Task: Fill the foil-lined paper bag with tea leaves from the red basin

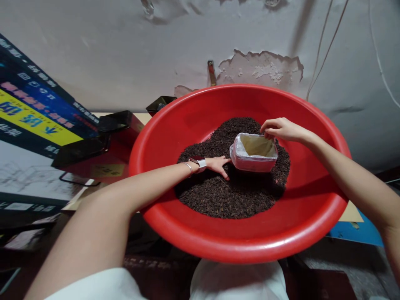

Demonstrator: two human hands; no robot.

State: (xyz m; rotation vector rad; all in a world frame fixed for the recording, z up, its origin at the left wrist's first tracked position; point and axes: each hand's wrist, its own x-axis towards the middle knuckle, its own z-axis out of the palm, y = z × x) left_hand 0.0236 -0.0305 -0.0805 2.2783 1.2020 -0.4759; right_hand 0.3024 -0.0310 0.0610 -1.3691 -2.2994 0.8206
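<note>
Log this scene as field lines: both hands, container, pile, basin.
Left hand: fingers spread on the pile of loose dark-brown bits
Right hand: fingers curled at the far right rim of the small, pinkish-red, box-shaped container
Container: mouth upward, clear film about its rim, yellowish inside
Basin: large, round, red plastic basin, holding the pile

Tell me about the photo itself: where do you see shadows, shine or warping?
In the head view, dark shadow lies on the loose dark bits just below the small container; in the same view, shade falls on the red basin beneath the right forearm, and a pale sheen shows on its near rim; also there, the printed panel looks stretched, probably lens distortion.
</note>
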